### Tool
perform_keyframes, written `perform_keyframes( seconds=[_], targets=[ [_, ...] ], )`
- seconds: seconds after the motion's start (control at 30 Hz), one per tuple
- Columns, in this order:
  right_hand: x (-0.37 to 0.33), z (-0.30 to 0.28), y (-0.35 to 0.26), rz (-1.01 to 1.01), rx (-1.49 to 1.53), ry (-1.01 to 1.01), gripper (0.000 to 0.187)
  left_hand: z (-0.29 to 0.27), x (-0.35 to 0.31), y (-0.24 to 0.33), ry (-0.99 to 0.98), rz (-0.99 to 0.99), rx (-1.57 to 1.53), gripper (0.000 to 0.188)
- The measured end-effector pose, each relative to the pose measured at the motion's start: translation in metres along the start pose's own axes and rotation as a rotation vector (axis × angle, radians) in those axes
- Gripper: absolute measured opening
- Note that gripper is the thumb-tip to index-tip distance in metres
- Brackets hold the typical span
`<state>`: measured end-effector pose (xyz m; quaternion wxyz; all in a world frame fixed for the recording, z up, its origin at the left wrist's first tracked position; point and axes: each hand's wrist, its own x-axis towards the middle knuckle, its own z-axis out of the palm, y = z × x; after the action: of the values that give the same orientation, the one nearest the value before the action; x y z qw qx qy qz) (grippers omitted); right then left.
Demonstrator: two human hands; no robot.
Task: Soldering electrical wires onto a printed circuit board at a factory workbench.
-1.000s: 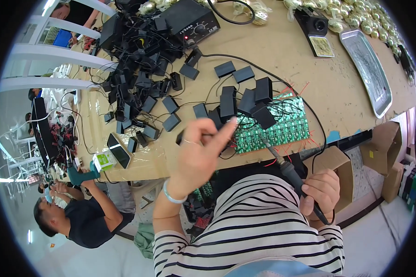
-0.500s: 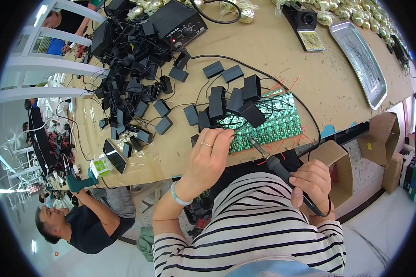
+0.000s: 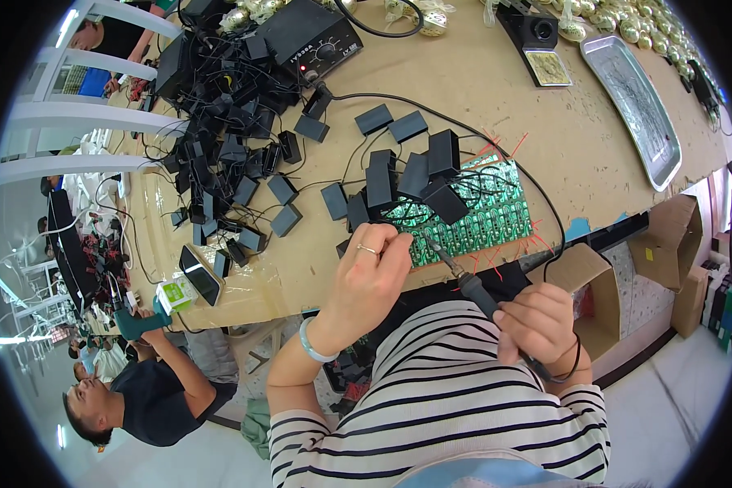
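Observation:
In my right hand [image 3: 538, 324] is a soldering iron [image 3: 478, 293], gripped by its dark handle. Its metal tip points up and left, over the near left part of a green circuit board panel [image 3: 496, 213]. My left hand [image 3: 374, 268] has its thumb and fingers pinched together at the panel's left near corner, close to the iron's tip. Whatever those fingers hold is hidden. Several black boxes [image 3: 444, 154] with thin black wires rest on and beside the panel's far left part. Red wires [image 3: 537, 237] stick out along the panel's edges.
A heap of black boxes and cables [image 3: 228, 146] covers the table's left side, by a black soldering station [image 3: 321, 49]. At the far right are an iron stand [image 3: 537, 32] and a metal tray [image 3: 634, 114]. A person [image 3: 159, 398] at left holds a drill [image 3: 142, 323].
The soldering iron and my right hand have shifted slightly left, bringing the tip nearer my left fingers. My left hand has turned a little, its fingers still pinched at the panel's corner.

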<state>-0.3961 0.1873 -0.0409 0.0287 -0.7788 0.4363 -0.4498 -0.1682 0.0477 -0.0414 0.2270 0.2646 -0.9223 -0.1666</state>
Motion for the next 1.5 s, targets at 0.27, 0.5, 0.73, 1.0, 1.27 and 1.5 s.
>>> perform_keyframes(
  seconds=[0.27,0.5,0.73,1.0,1.27,1.5],
  targets=[
    [0.006,-0.001,0.001,-0.367,-0.173,-0.155,0.022,0.005,0.006,0.008,0.043,-0.170,-0.039,0.018],
    [-0.002,-0.015,-0.001,-0.210,-0.080,-0.010,0.024,0.004,0.008,0.011,0.029,-0.199,-0.017,0.016],
    [-0.016,-0.015,-0.013,0.020,-0.121,0.148,0.037,0.004,0.009,0.012,0.028,-0.189,-0.021,0.015],
    [-0.020,-0.015,-0.019,0.068,-0.116,0.183,0.041,-0.001,0.004,0.013,-0.017,-0.190,0.004,0.013],
    [-0.013,-0.031,-0.025,0.083,-0.166,0.192,0.037,-0.019,-0.009,0.015,0.028,0.009,0.022,0.032],
    [-0.015,-0.009,0.005,-0.109,0.037,0.211,0.039,-0.015,-0.055,-0.005,-0.300,0.396,0.306,0.018]
  ],
)
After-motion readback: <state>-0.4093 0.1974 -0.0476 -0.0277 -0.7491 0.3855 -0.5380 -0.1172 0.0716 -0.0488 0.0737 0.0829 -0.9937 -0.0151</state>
